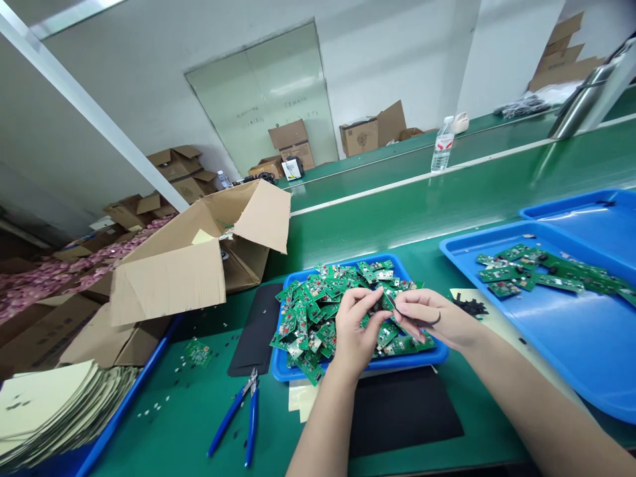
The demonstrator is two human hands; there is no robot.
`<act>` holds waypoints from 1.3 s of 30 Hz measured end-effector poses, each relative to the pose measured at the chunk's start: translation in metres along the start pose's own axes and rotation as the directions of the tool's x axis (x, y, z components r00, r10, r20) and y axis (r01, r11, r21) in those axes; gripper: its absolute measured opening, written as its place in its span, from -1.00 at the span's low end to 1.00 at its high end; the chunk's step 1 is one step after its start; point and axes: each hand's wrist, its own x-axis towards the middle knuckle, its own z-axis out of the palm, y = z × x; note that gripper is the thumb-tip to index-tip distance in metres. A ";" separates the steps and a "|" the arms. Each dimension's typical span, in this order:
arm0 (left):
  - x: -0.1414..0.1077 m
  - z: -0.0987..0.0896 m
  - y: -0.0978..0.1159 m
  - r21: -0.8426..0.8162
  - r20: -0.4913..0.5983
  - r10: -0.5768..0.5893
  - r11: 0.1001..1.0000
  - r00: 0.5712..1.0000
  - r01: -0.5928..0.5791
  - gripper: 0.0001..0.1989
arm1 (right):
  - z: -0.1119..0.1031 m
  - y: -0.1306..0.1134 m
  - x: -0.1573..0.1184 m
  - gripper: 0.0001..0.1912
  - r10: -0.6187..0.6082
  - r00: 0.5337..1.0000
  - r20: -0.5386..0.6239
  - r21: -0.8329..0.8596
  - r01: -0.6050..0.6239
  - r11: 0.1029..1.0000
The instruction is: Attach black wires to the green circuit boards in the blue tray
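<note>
My left hand (358, 328) is closed, its thumb and fingers pinching a small green circuit board (387, 303). Facing it, my right hand (431, 317) is closed too, with a thin black strip (416, 320) between its fingers, one end curling out past them. The strip's near end meets the board, but whether it is stuck on cannot be made out. Both hands are above a blue tray (360, 363) heaped with loose green circuit boards (318, 305). A cluster of black strips (470, 305) lies on pale backing paper beside my right wrist.
Blue-handled cutters (252, 417) lie left of black sheets (405, 411). Another blue tray (561, 344) with boards stands at right. An open cardboard box (169, 281), a stack of yellowish paper (59, 411) and scattered scraps are at left. A water bottle (442, 146) stands farther back.
</note>
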 end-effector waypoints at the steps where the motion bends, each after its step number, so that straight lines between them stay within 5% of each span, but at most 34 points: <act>1: 0.000 0.000 0.000 -0.030 0.004 -0.017 0.999 1.000 0.017 -0.65 | 0.000 0.001 0.001 -0.69 0.010 1.000 0.008 0.019 -0.010 1.000; 9: -0.003 0.003 0.004 -0.159 0.171 -0.159 0.970 0.972 0.186 -0.70 | 0.005 0.003 0.005 -0.71 -0.006 0.999 -0.054 0.032 0.007 0.999; 17: -0.001 0.009 0.007 -0.186 0.202 -0.383 0.889 0.901 0.419 -0.68 | 0.007 0.002 0.006 -0.73 -0.131 0.965 -0.229 -0.262 0.068 0.963; 21: 0.000 0.007 0.006 -0.255 0.191 -0.440 0.841 0.878 0.477 -0.68 | 0.004 0.001 0.005 -0.77 -0.347 0.832 -0.433 -0.229 0.271 0.935; 24: 0.000 0.008 0.004 -0.262 0.177 -0.462 0.829 0.869 0.494 -0.67 | 0.007 0.004 0.007 -0.52 -0.462 0.778 -0.426 -0.329 0.342 0.880; 31: -0.002 0.012 0.002 -0.307 0.217 -0.497 0.782 0.840 0.542 -0.66 | 0.014 0.017 0.010 -0.63 -0.551 0.761 -0.342 -0.507 0.344 0.790; 39: -0.005 0.020 -0.002 -0.400 0.183 -0.558 0.710 0.809 0.580 -0.67 | 0.013 0.017 0.014 -0.65 -0.448 0.842 -0.299 -0.366 0.332 0.869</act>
